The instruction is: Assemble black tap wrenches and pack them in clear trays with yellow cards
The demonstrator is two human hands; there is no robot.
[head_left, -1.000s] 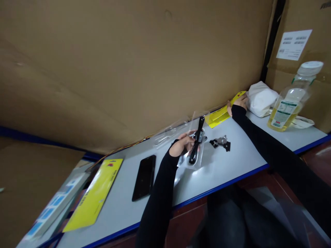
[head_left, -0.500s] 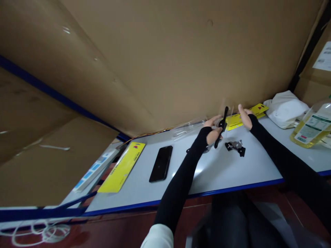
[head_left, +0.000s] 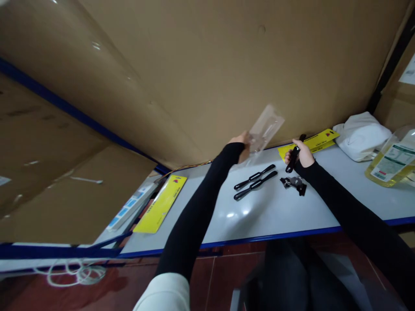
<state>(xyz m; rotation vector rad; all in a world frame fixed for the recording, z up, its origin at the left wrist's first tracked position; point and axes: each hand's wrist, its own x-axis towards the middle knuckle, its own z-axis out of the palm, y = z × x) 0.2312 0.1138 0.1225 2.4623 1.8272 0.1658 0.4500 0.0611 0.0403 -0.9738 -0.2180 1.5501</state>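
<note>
My left hand (head_left: 244, 144) is closed on a clear plastic blister shell (head_left: 266, 127), which it holds up off the table near the cardboard wall. My right hand (head_left: 304, 154) grips a black spokeshave (head_left: 293, 160), its handles sticking out at both ends of the fist. Two more black spokeshave bodies (head_left: 255, 185) lie side by side on the table between my hands. Just below my right hand sits a small heap of black and silver metal parts (head_left: 294, 185). Yellow backing cards (head_left: 319, 141) lie behind that hand.
Another yellow card (head_left: 160, 205) lies at the left of the white table (head_left: 275, 216). On the right stand a bottle of yellow liquid (head_left: 391, 160) and a white cloth-like bundle (head_left: 361, 136). A cardboard wall (head_left: 194, 86) rises behind; a power strip (head_left: 131, 206) is far left.
The black spokeshave has passed from my left hand to my right. My left hand has moved left and now lifts the clear shell. My left arm now hides the phone.
</note>
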